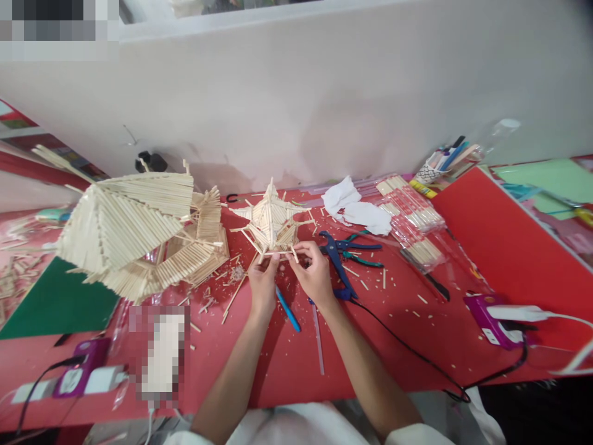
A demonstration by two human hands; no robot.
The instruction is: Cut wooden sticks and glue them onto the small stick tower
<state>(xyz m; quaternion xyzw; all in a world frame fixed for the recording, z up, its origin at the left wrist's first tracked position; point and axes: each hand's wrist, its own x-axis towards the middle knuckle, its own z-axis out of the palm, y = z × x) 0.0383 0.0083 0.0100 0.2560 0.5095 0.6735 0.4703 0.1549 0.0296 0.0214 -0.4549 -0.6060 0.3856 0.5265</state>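
Note:
A small pointed roof model (271, 216) built of thin wooden sticks stands in the middle of the table, with upturned corners and a spire. At its near edge my left hand (263, 281) is closed, thumb and fingers pinching the left end of a thin wooden stick (279, 253). My right hand (315, 272) pinches the same stick near its right end, beside a corner of the roof. Whether the stick is fixed to the model cannot be made out. Just below the hands lies a blue pen-like tool (288, 311).
A large stick-built roof structure (125, 228) fills the left. Right of my hands lie a blue glue gun (340, 266) with a trailing cord and green-handled pliers (364, 254). Beyond are tissues (356, 207), packed sticks (412, 216), a red board (500, 247) and a purple power strip (486, 318).

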